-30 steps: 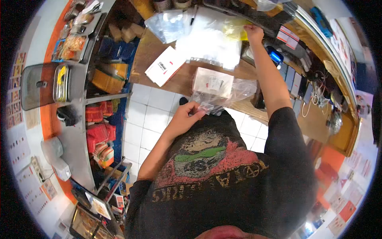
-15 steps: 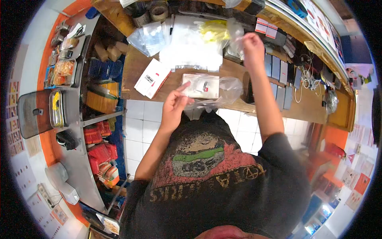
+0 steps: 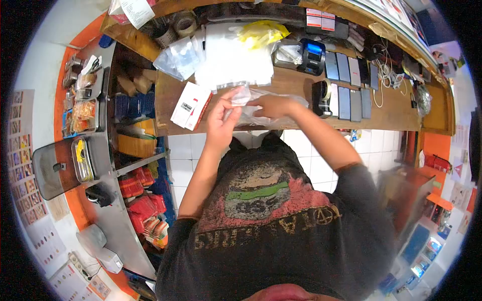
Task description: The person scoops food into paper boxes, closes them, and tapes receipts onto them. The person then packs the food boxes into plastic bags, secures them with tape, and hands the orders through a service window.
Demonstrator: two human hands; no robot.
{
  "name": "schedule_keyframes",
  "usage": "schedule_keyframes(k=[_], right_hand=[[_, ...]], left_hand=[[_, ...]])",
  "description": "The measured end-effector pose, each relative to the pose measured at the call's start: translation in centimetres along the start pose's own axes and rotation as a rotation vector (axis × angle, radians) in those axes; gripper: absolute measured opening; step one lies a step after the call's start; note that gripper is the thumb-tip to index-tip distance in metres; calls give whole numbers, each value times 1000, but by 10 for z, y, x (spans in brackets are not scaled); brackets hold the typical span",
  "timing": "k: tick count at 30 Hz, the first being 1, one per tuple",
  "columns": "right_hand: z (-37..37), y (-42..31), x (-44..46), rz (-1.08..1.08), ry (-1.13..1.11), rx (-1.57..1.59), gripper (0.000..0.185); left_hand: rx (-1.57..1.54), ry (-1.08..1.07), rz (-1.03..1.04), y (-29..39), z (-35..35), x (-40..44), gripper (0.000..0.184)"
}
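My left hand is raised above the front edge of the bench, with thumb and fingers closed on the edge of a clear plastic bag. My right hand reaches in from the right, fingers bent and pressing on the same crumpled bag, which spreads under and behind it. To the left of my hands lies a white box with red sides, a small dark print showing on its top. Whether a second box is stacked on it I cannot tell. White plastic sheets lie just beyond my hands.
A yellow plastic bag and clear pouches lie farther back. On the right are a small black printer, a tape roll, rows of phones and white cables. A shelf unit stands at left.
My right hand has come down and left from the back of the bench onto the bag. The pale box between my hands no longer shows there. The left box's top now has a dark print.
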State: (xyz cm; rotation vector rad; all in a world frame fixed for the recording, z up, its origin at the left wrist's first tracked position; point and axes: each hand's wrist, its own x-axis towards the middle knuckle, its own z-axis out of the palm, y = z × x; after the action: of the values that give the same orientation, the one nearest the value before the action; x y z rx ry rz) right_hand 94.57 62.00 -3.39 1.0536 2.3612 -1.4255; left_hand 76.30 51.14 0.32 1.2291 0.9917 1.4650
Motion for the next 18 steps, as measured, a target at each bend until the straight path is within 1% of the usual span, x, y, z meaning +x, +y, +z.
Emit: schedule_keyframes(k=[1,2,3,5,7,8,9,10,11,12,13,14,15,17,18], right_hand=[[-13,-8,-19,69,-37,-119,41],[-22,-12,-38,71,-32,-118,41],[-30,-14,-57,129,3,-228,36],[-52,-43,-88,188,45,-337,32],[-76,-81,-117,67,-214,-546,18],[-74,-77,-120,72,-207,-541,18],[-72,-71,-122,-88,-61,-523,13],[-72,-67,-123,-248,86,-505,9],[-73,-64,-123,-244,91,-503,9],[-74,-63,-122,-301,225,-494,6],[-76,-62,-121,-358,363,-489,5],[-78,-58,-119,-444,402,-414,12],[-82,-54,-118,-444,408,-426,12],[-73,-44,-121,-262,352,-383,10],[-73,-45,-127,-93,257,-380,11]], left_hand=[[0,-6,1,-4,-3,1,12],[-36,47,28,-8,-4,2,12],[-71,100,56,-10,-6,4,12],[-51,118,68,-1,-9,13,11],[-81,192,94,18,-5,19,12],[-104,151,104,26,-2,20,11],[-106,141,102,34,4,22,11],[-64,118,155,40,12,25,11],[-22,96,207,46,18,26,11],[-22,90,206,52,19,22,11],[-123,70,138,58,20,18,10],[-226,46,82,61,21,23,9],[-229,42,95,56,22,33,9],[-65,30,95,39,20,32,10],[-9,33,77,35,19,28,10]])
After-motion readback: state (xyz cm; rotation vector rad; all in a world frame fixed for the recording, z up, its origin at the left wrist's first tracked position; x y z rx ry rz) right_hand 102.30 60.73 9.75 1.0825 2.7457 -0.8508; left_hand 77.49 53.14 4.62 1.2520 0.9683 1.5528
